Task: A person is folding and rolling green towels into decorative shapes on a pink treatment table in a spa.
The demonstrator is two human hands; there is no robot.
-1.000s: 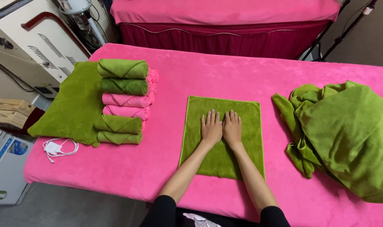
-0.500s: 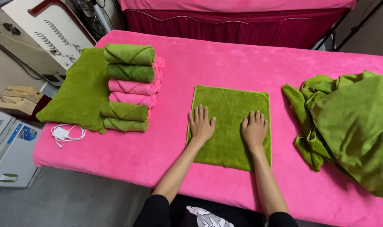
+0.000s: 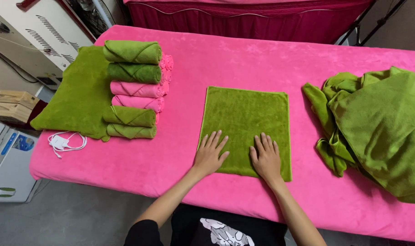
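A folded green towel [image 3: 246, 123] lies flat and square on the pink table cover [image 3: 244, 59]. My left hand [image 3: 210, 155] rests palm down on the towel's near left corner, fingers spread. Flat on the near edge a little to the right of it lies my right hand [image 3: 265, 157], fingers together. Neither hand grips anything.
Rolled green and pink towels [image 3: 134, 89] are stacked in a row on a flat green towel [image 3: 75, 95] at the left. A heap of loose green towels [image 3: 380, 123] fills the right side. A white charger with cable [image 3: 62, 143] lies near the left front corner.
Both hands slid from the towel's middle outward and then toward me to its near edge. The view shifted down and closer.
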